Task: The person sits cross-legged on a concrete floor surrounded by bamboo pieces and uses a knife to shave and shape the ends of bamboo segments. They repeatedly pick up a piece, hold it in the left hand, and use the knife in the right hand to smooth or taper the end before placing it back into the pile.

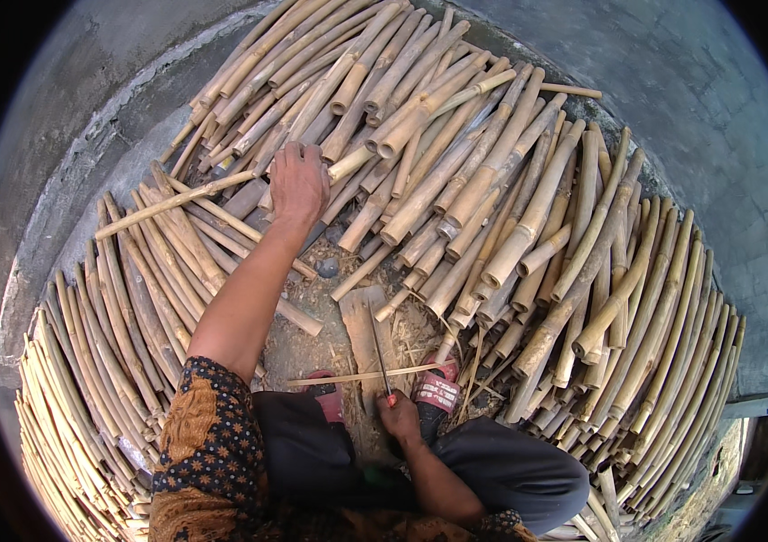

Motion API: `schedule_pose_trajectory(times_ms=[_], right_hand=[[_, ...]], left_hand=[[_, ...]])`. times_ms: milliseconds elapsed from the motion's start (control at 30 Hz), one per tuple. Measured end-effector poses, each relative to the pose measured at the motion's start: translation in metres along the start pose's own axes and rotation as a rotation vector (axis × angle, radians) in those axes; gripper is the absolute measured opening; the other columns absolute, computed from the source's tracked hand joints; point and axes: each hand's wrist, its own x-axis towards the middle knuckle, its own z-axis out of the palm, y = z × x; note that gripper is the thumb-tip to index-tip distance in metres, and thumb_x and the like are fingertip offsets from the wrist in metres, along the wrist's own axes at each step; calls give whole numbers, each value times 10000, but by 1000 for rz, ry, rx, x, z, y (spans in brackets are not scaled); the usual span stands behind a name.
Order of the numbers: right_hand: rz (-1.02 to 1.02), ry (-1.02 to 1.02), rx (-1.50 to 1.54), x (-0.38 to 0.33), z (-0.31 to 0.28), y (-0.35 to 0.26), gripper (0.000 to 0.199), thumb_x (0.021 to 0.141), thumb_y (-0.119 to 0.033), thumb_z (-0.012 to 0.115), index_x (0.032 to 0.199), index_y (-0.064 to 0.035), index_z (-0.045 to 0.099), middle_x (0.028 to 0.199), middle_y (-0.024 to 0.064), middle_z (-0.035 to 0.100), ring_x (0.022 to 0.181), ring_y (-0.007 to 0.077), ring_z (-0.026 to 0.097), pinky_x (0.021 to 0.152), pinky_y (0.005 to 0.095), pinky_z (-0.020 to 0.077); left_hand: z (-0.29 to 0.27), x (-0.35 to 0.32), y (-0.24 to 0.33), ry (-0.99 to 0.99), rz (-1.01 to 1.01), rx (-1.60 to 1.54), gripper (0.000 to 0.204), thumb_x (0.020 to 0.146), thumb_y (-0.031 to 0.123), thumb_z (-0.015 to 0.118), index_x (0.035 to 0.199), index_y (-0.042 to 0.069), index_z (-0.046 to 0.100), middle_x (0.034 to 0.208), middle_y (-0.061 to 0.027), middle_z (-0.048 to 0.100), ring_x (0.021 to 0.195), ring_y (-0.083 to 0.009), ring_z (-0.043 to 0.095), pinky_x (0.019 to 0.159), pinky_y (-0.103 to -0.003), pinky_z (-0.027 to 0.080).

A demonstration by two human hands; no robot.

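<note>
My left hand (298,185) reaches far forward to the pile, its fingers bent around a bamboo pole (351,163) that shows to the right of the knuckles. The fingertips are partly hidden behind the hand. Low in the middle, between my knees, my right hand (399,420) is closed on the reddish handle of a long, narrow-bladed knife (379,350). Its blade points away from me, over a worn wooden board (360,327) on the ground. Crosswise over the board and beneath the blade lies a thin bamboo strip (366,375).
Cut bamboo poles (529,226) are heaped ahead and to the right, with more bamboo poles (108,316) on the left. A grey wall (709,117) rises behind. My feet in red sandals (438,391) flank the board. Shavings litter the ground (316,303).
</note>
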Motion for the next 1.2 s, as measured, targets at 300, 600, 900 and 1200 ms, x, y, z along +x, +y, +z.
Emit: schedule_pose_trajectory(times_ms=[300,600,900,1200], right_hand=[[20,-13,8,0,-1,0,428,908,-416,631,1008,-2,669,917,272,691,932,456,677,818,486,528],[-2,21,30,2,7,11,421,890,-403,649,1013,-1,673,935,260,702,944,438,687,824,477,532],[48,-61,-14,0,4,6,523,900,-456,596,1181,-20,666,1146,290,681,1120,452,643,967,483,508],[15,-58,-59,-9,-1,5,507,892,-402,580,1148,29,655,1128,327,672,1111,465,644,971,488,502]], left_hand=[[45,-66,64,-750,-269,-69,385,926,267,682,1170,-10,571,1080,-275,681,1094,-402,670,897,-467,551],[-47,3,-32,-916,-647,-1340,476,968,345,707,1246,-21,580,966,-104,695,850,-166,682,707,-290,593],[-164,-68,-86,-1233,-449,-824,538,920,372,769,1302,36,593,1125,-61,665,1001,-169,638,827,-327,575],[-205,-238,-151,-1291,-844,-1114,561,920,373,762,1319,6,619,1054,-45,707,903,-113,640,820,-253,518]])
